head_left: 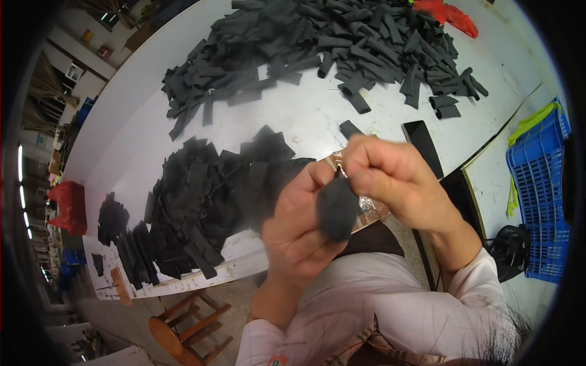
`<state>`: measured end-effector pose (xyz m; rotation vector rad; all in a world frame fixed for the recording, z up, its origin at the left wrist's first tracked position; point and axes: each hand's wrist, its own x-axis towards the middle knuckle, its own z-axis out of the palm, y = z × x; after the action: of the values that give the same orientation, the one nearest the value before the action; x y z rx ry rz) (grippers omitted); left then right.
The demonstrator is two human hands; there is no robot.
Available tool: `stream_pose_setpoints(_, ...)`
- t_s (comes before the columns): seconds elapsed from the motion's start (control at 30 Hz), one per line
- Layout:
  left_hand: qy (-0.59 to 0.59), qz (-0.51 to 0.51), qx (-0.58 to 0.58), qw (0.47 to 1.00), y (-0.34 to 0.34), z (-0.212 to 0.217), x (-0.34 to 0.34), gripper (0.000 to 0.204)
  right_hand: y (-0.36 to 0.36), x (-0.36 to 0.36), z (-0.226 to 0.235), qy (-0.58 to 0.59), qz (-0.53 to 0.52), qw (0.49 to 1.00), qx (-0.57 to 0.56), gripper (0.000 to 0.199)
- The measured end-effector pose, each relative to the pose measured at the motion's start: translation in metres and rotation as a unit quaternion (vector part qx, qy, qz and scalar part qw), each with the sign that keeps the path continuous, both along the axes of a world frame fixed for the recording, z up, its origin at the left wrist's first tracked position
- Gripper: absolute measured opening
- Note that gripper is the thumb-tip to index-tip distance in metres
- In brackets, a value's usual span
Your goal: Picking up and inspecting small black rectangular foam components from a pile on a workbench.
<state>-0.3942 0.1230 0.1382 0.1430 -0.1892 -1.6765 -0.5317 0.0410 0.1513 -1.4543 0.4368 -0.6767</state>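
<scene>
My left hand (293, 229) is closed around a black fabric piece (337, 210), which bulges out rounded between the thumb and fingers. At its upper end the fingers of my right hand (390, 174) are pinched together on the cloth; the exact contact is partly hidden. Both hands are held up in front of my body, over the near table edge. To the left of my left hand lies a heap of flat black fabric pieces (189, 213). A single rolled black tube (350, 129) rests just beyond my right hand.
Black fabric tubes (366, 46) are piled across the far side of the white table (122, 146). A dark phone (422, 145) lies right of my right hand. A blue crate (537, 195) stands at the right, a wooden stool (177, 329) at the lower left.
</scene>
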Motion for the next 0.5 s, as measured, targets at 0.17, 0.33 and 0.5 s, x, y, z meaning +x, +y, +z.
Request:
stream_pose_setpoints(0.17, 0.131, -0.036, 0.055, 0.989, -0.021, -0.028, 0.009, 0.022, -0.024, 0.004, -0.022, 0.056, -0.005, 0.992, 0.112, 0.017)
stream_pose_setpoints(0.33, 0.022, 0.008, 0.118, 0.993, -0.016, -0.087, 0.002, 0.03, -0.025, -0.001, -0.086, 0.016, 0.071, 0.94, 0.333, 0.02)
stream_pose_setpoints(0.5, -0.221, 0.097, 0.09, 0.966, -0.012, -0.036, -0.019, 0.031, -0.044, 0.007, -0.072, -0.013, 0.145, 0.97, 0.197, 0.02)
